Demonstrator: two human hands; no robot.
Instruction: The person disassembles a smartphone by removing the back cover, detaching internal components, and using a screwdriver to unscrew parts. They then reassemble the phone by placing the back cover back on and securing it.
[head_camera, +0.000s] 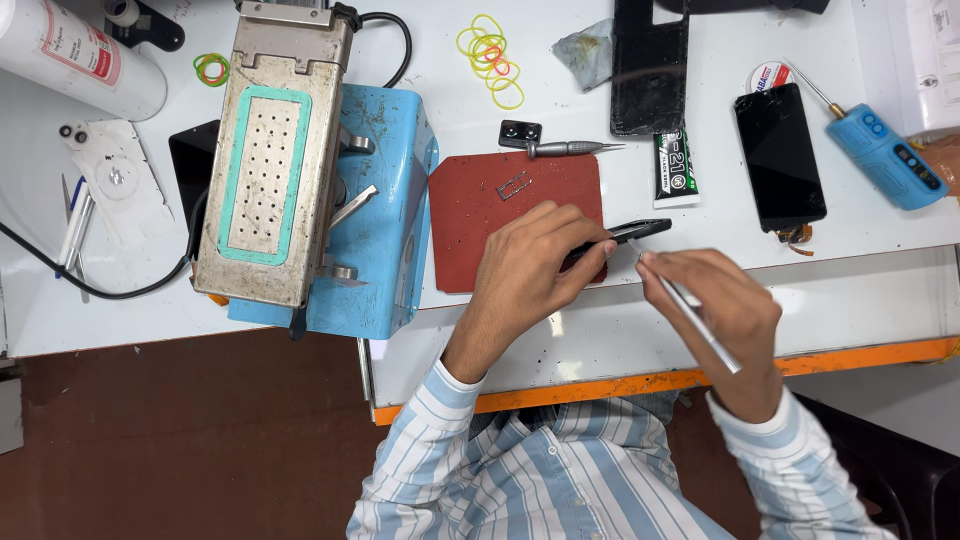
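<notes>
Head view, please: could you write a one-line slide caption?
Left hand holds a black phone edge-up over a red mat; right hand brings metal tweezers to it.

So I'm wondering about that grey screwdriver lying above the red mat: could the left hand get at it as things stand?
Probably not right away. The left hand is gripping a black phone, so it is occupied. The path looks free, though: the grey screwdriver lies just beyond the red mat, with only a small metal frame between.

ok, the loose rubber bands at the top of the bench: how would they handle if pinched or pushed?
The rubber bands are thin loops in a loose overlapping pile, so probably floppy and very light. A pinch would likely lift several tangled together. Lying flat on the white bench, they should slide or bunch, not roll.
</notes>
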